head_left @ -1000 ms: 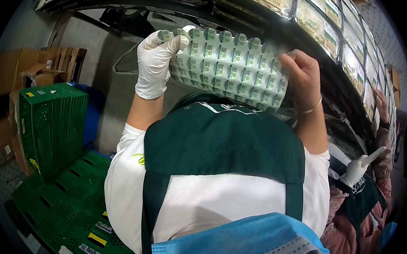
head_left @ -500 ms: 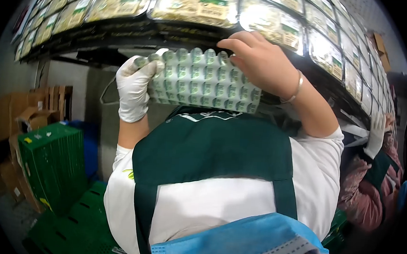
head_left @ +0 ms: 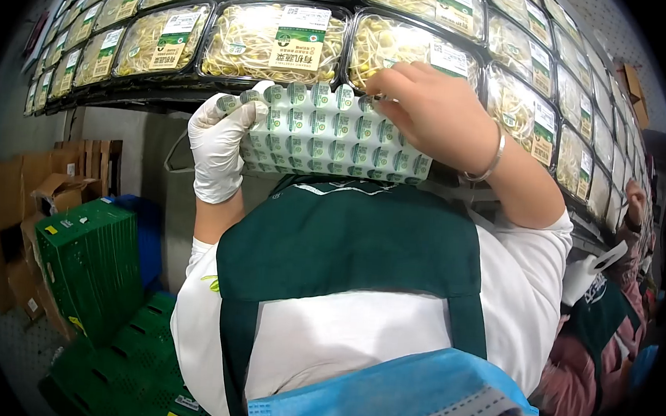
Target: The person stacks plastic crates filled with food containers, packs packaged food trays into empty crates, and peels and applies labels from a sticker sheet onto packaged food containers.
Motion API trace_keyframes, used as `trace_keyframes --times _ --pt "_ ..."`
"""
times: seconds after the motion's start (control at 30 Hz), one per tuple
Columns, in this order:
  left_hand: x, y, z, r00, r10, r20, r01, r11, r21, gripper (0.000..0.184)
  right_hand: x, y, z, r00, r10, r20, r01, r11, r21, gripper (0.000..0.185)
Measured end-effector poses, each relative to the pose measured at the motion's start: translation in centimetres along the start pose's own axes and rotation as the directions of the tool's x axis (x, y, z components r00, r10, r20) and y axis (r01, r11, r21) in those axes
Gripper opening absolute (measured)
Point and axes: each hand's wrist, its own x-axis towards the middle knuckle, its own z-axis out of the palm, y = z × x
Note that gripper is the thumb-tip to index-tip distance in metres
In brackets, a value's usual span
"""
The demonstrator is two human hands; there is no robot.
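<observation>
My left hand point(head_left: 218, 149), in a white glove, grips the left end of a sheet of stickers point(head_left: 306, 141). Rows of small green and white round labels cover the sheet, which curves in front of my chest. At its upper right edge, my bare right hand point(head_left: 434, 115) has thumb and forefinger pinched on a sticker, mostly covered by the fingers. Just beyond my hands stands a clear-lidded tray of bean sprouts point(head_left: 240, 42). A larger green and beige label is on its lid, and a small round sticker also shows there.
Several more sprout trays point(head_left: 164, 41) stand in rows along the bench and curve away right. A green crate point(head_left: 89, 269), cardboard boxes point(head_left: 13, 196) and a wooden pallet point(head_left: 96, 159) are at left. Another person in a pink sleeve point(head_left: 574, 379) works at right.
My right fingers have closed at the sheet's upper edge. My view has tilted so more of the trays shows. The co-worker's arm at right has shifted.
</observation>
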Motion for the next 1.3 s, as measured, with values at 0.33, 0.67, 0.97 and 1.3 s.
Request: trace_keyframes --times 0.33,0.67,0.97,1.3 --pt "-0.3 1.2 0.6 0.997 -0.048 -0.058 0.053 0.994 0.09 0.009 0.3 0.0 -0.6 0.989 -0.085 -0.119 0.081 0.996 -0.038 0.011" --pt "0.6 -0.1 -1.0 0.992 -0.022 -0.121 0.024 1.0 0.011 0.008 -1.7 25.3 -7.4 0.546 0.727 -0.416 -0.543 0.685 0.486 0.028" --pt "-0.6 -0.1 -1.5 0.957 -0.045 -0.287 0.063 0.997 0.052 0.013 -0.7 31.5 -4.3 0.641 0.722 -0.26 -0.765 0.575 -0.29 0.049" --pt "-3.1 0.1 -2.0 0.912 -0.001 -0.411 0.033 0.997 0.072 0.009 2.2 42.8 -8.9 0.604 0.692 -0.394 -0.747 0.665 0.022 0.045"
